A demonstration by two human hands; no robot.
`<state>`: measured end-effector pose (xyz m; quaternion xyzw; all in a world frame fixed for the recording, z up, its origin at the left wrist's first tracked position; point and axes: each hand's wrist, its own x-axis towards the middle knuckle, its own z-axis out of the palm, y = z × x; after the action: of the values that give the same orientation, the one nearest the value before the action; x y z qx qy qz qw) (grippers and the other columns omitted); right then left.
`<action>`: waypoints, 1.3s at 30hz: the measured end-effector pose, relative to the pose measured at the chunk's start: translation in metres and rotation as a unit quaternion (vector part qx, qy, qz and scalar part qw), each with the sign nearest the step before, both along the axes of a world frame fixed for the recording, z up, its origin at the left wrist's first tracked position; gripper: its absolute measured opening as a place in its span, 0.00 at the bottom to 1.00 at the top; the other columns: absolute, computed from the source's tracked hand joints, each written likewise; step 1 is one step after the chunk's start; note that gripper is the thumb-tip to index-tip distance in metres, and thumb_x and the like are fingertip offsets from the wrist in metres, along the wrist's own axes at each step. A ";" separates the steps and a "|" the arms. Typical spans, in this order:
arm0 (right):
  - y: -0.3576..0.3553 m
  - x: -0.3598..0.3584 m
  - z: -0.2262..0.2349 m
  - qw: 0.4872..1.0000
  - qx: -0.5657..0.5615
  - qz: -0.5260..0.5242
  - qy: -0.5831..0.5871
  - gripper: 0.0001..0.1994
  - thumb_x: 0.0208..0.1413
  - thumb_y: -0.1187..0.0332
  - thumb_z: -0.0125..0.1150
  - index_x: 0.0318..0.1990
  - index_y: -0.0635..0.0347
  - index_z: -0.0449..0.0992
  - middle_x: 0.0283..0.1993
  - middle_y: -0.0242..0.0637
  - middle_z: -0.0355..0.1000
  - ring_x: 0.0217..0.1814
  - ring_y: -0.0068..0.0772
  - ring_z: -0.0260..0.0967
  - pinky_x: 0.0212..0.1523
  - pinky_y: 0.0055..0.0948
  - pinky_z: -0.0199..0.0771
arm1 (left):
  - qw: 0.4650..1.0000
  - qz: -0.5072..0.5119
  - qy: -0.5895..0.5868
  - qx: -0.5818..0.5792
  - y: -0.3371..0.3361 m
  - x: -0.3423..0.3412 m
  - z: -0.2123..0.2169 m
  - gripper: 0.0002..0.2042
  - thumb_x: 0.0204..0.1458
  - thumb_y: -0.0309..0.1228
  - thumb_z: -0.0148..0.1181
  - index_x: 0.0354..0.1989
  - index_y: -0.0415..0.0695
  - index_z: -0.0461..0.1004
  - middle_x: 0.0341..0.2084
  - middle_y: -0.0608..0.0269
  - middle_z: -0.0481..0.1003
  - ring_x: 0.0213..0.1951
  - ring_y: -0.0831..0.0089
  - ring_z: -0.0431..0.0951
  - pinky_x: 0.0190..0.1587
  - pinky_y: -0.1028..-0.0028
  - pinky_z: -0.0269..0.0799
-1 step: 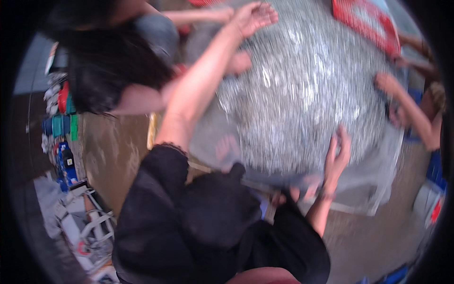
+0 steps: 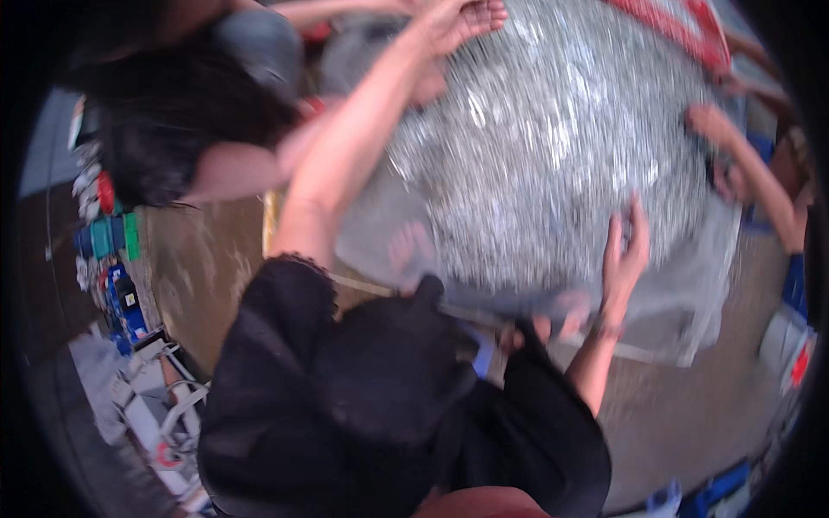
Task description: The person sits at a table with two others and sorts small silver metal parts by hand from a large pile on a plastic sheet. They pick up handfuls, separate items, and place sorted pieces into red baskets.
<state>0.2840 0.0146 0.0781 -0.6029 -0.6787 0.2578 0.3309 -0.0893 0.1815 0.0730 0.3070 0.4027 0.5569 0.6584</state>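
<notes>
The silvery heap [image 2: 553,155] is the biggest thing here, filling the middle and running out at the top edge, so its far side is cut off. Its long axis cannot be told for that reason; its bright streaks run roughly from 12 to 6 o'clock (blur smears them, so which way single pieces point is unclear). Counting from its middle, the wearer's black clothes [image 2: 345,388] spread from 6 to 8 o'clock and cover part of the near edge of the grey sheet [image 2: 371,229] that borders the heap. At 9 to 10 o'clock a co-worker [image 2: 173,121] crowds in, dark and blurred. The wearer's left forearm [image 2: 358,129] reaches toward 1 o'clock, standing in front of that co-worker's arm. A red basket [image 2: 718,47] sits at 1 o'clock, clipped by the top edge.

The left hand [image 2: 453,24] is at 11 o'clock, fingers loosely stretched toward 2, its upper part at the picture's edge; nothing shows in it. The right hand [image 2: 626,250], at 5, has thumb and forefinger parted and pointing near 12, with nothing visible between them; whether it touches the heap cannot be told. Another person's hand [image 2: 712,125] lies at the heap's edge, between 2 and 3.
</notes>
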 end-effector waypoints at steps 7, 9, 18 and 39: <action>0.072 0.057 -0.094 0.961 -0.236 0.103 -0.095 0.19 0.44 0.68 0.59 0.47 0.61 0.72 0.34 0.44 0.76 0.33 0.35 0.75 0.37 0.30 0.73 | 0.697 -0.316 0.574 0.292 -0.083 0.170 -0.036 0.06 0.44 0.27 0.58 0.27 0.37 0.75 0.26 0.53 0.76 0.34 0.59 0.78 0.37 0.66 0.74; 0.073 0.028 -0.090 0.966 -0.174 0.126 -0.147 0.18 0.42 0.69 0.59 0.44 0.61 0.74 0.35 0.45 0.75 0.38 0.43 0.73 0.42 0.35 0.71 | 0.594 -0.357 0.652 0.309 -0.102 0.192 -0.067 0.10 0.44 0.25 0.57 0.36 0.36 0.71 0.34 0.49 0.72 0.42 0.56 0.73 0.41 0.63 0.72; 0.007 0.001 -0.137 0.956 -0.060 0.249 -0.141 0.20 0.41 0.77 0.57 0.46 0.59 0.68 0.43 0.46 0.69 0.46 0.48 0.67 0.48 0.36 0.67 | 0.640 -0.352 0.619 0.288 -0.193 0.154 -0.097 0.09 0.48 0.27 0.54 0.38 0.41 0.70 0.33 0.56 0.70 0.41 0.59 0.70 0.44 0.65 0.68; -0.026 -0.001 -0.076 0.807 -0.408 0.076 0.419 0.17 0.55 0.74 0.50 0.53 0.65 0.66 0.43 0.42 0.71 0.32 0.27 0.72 0.32 0.26 0.80 | 0.795 -0.282 0.507 0.178 -0.199 0.127 -0.075 0.10 0.56 0.29 0.47 0.43 0.43 0.73 0.30 0.59 0.74 0.26 0.68 0.74 0.31 0.73 0.70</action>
<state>0.2831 -0.0115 0.0024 -0.4623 -0.3498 0.7631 0.2858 0.0376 -0.0173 -0.0016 0.7568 0.4688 0.1730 0.4214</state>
